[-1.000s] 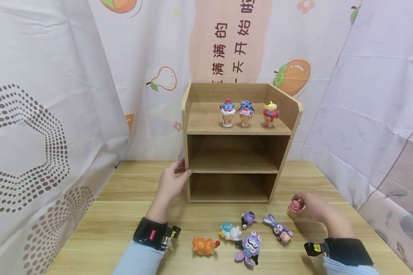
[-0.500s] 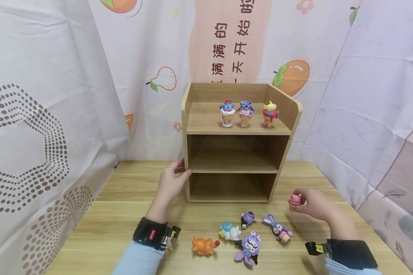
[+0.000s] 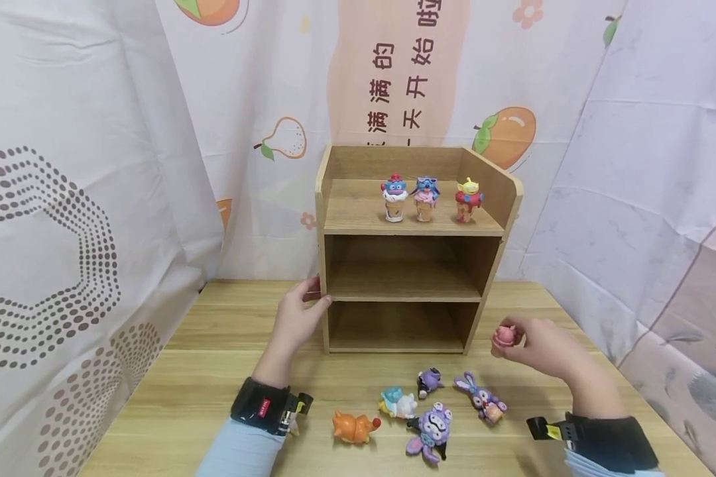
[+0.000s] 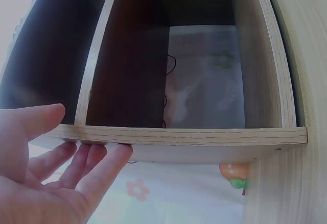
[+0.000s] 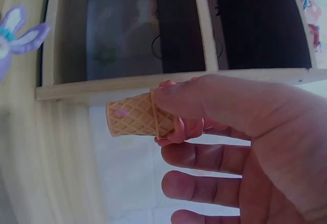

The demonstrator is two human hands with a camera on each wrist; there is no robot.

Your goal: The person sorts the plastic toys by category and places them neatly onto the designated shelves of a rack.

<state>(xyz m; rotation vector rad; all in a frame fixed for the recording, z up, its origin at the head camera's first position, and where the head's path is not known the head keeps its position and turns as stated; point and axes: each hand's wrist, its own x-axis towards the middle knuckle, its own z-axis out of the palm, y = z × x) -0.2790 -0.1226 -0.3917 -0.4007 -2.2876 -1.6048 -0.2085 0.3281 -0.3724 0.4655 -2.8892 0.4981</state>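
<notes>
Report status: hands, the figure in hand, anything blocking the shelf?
Left hand steadies the shelf by its side panel. Right hand pinches a pink cone figure, clear of the table. Middle and bottom shelves open; five figures lie in front.

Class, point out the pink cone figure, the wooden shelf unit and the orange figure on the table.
pink cone figure [image 5: 130,116], right wrist view, on its waffle cone.
wooden shelf unit [image 3: 403,290], head view, on the middle shelf's front edge.
orange figure [image 3: 352,426], head view, on its body.

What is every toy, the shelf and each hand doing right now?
pink cone toy: pinched, lifted off the table
right hand: pinching the toy
left hand: flat against the shelf's side
wooden shelf: upright
three cone figures: standing on top shelf
five figures: lying on table
</notes>
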